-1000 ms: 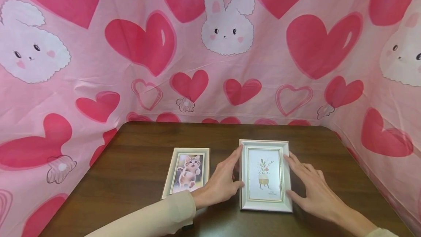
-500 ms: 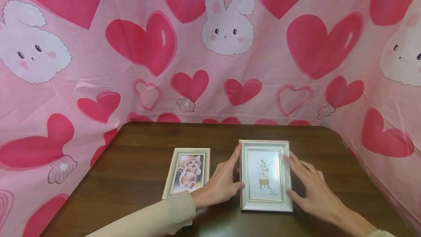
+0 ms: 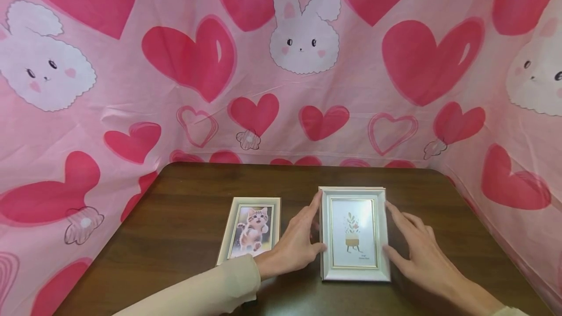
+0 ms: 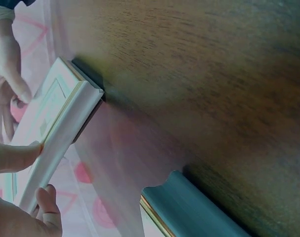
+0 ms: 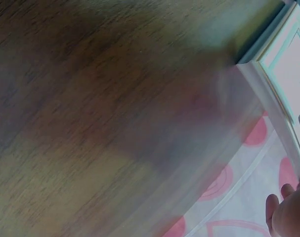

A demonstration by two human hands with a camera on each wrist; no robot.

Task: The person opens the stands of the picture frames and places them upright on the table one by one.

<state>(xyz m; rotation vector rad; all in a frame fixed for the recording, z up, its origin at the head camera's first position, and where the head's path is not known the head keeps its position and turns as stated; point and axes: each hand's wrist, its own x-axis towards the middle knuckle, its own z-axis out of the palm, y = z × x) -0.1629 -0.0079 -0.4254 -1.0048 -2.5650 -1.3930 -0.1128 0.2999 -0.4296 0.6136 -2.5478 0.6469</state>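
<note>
A white picture frame (image 3: 354, 274) with a gold inner edge and a potted-plant print lies right of the table's middle. A second edge shows just behind its top and left sides. My left hand (image 3: 291, 245) is at its left side, index finger stretched up toward the top corner and thumb tip lower down at the edge. On the opposite side my right hand (image 3: 419, 252) has its fingers spread, fingertips and thumb right at the frame's edge. Left of my left hand lies a cream picture frame (image 3: 276, 208) with a kitten photo, its lower part covered by my sleeve.
The dark wooden table (image 3: 189, 184) has rounded far corners. A pink cloth (image 3: 281, 84) with hearts and white rabbits hangs behind it and along both sides.
My right fingertips have shifted slightly outward, from overlapping the white frame's right border to its outer edge. The left hand and both frames stay almost where they were.
</note>
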